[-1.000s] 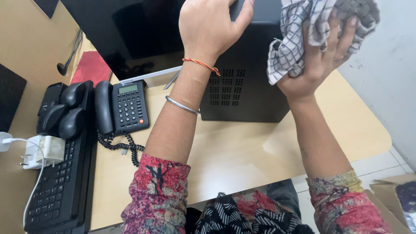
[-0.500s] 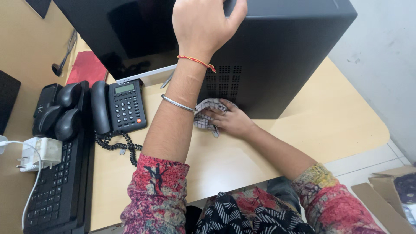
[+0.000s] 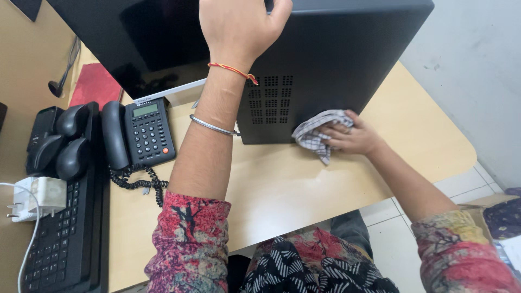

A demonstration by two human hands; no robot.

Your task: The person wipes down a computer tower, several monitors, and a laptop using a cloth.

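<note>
A black computer case (image 3: 336,59) with vent holes stands on the beige desk (image 3: 304,184). My left hand (image 3: 236,24) grips its top front edge, fingers curled over it. My right hand (image 3: 353,135) presses a checked grey-and-white cloth (image 3: 317,130) against the lower part of the case's side panel, close to the desk surface.
A black monitor (image 3: 146,38) stands left of the case. A black desk phone (image 3: 138,133) with coiled cord, two more handsets (image 3: 62,141), a black keyboard (image 3: 59,239) and a white charger (image 3: 38,198) lie at the left. A cardboard box (image 3: 499,217) sits on the floor at the right.
My right hand came down from the top of the case with the cloth, then slid right along the bottom of the side panel. My left hand stayed on the top edge.
</note>
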